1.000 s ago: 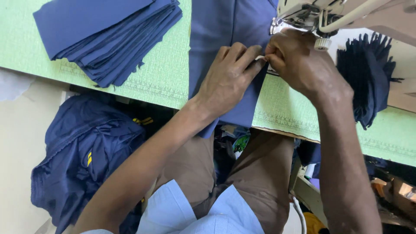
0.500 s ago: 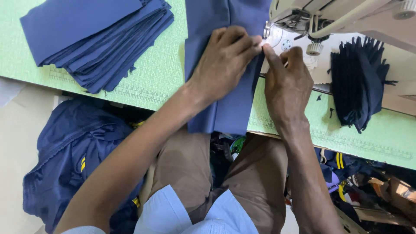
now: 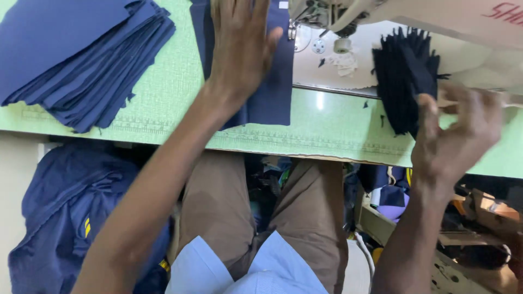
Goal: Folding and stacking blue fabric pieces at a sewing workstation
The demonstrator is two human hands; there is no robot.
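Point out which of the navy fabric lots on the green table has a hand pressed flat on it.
The single navy panel beside the sewing machine: the left hand lies flat on it. The stacked pile lies untouched; the right hand reaches the dark bundle.

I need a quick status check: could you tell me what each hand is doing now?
Left hand: open, flat on blue fabric panel.
Right hand: open, beside dark fabric bundle.

Left hand (image 3: 239, 51): flat, palm down, fingers spread, forearm stretched diagonally toward the sewing machine (image 3: 348, 16). Right hand (image 3: 457, 136): raised below and right of the machine, fingers loosely curled, slightly blurred, wrist bent.
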